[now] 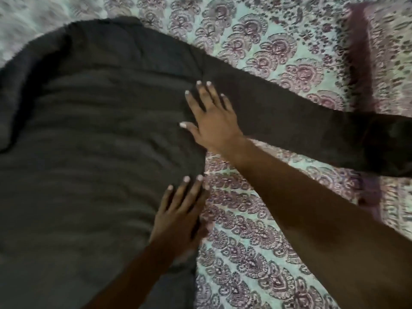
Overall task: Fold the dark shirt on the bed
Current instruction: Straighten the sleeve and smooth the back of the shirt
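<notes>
— How are the hands held?
— The right hand (pixel 211 117) is laid flat, fingers spread wide, where the sleeve (pixel 312 130) meets the shirt (pixel 89 130). The left hand (pixel 178 215) is laid flat on the shirt's side edge. Nothing is gripped.
— Where is the shirt found?
— It is spread on the bed (pixel 256 241), with the sleeve stretched out to the right.

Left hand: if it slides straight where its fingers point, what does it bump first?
The left hand would likely meet the right hand, resting flat on the dark shirt just ahead.
</notes>
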Available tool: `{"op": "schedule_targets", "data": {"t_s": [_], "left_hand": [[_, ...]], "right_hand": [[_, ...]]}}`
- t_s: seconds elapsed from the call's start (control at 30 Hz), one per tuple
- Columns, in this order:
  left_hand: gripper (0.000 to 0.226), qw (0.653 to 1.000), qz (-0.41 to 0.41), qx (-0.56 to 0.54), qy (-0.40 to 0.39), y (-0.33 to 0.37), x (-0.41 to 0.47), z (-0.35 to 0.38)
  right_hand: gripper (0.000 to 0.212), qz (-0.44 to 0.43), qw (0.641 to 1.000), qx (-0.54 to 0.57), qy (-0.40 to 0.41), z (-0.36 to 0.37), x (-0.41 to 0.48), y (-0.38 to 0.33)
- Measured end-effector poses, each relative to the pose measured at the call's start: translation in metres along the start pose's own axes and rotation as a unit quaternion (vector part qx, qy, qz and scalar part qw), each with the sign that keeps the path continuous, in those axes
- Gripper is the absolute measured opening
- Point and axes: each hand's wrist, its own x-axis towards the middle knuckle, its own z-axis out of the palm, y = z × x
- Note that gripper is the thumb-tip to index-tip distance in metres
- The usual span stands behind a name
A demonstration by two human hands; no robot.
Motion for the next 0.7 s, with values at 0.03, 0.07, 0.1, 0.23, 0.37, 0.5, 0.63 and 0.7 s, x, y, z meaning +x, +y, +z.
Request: {"op": "schedule_targets", "data": {"t_s": [0.03, 0.07, 0.1, 0.23, 0.37, 0.5, 0.63, 0.7], "left_hand": [[0.071, 0.999, 0.03, -0.026, -0.001, 0.002, -0.012, 0.001], [0.063, 0.997, 0.051, -0.066, 0.004, 0.002, -0.02, 0.001], [0.055, 0.992, 0.055, -0.115, 0.02, -0.001, -0.024, -0.002], [0.04, 0.968, -0.105, -0.154, 0.167, -0.047, 0.005, -0.031], [0.068, 0.979, -0.174, -0.042, 0.093, -0.12, 0.045, -0.047], [0.088, 0.993, -0.116, 0.015, 0.007, -0.122, 0.017, -0.032], [0.097, 0.998, -0.042, 0.009, -0.041, -0.077, -0.061, -0.015], [0.097, 0.998, 0.008, 0.001, -0.061, -0.057, -0.102, -0.006]], "right_hand": [[0.077, -0.008, 1.0, -0.002, -0.014, 0.002, 0.016, -0.012], [0.078, -0.019, 0.999, -0.007, -0.035, 0.006, 0.027, -0.021], [0.078, -0.028, 0.998, -0.012, -0.055, 0.014, 0.031, -0.026], [0.076, -0.049, 0.998, -0.044, -0.014, 0.044, -0.012, -0.032], [0.075, -0.106, 0.992, -0.054, -0.034, 0.058, -0.116, -0.037], [0.069, -0.117, 0.988, -0.052, -0.085, 0.059, -0.192, -0.044], [0.061, -0.018, 1.0, -0.019, 0.0, 0.054, -0.162, -0.06], [0.062, 0.028, 0.998, -0.017, 0.052, 0.052, -0.115, -0.072]]}}
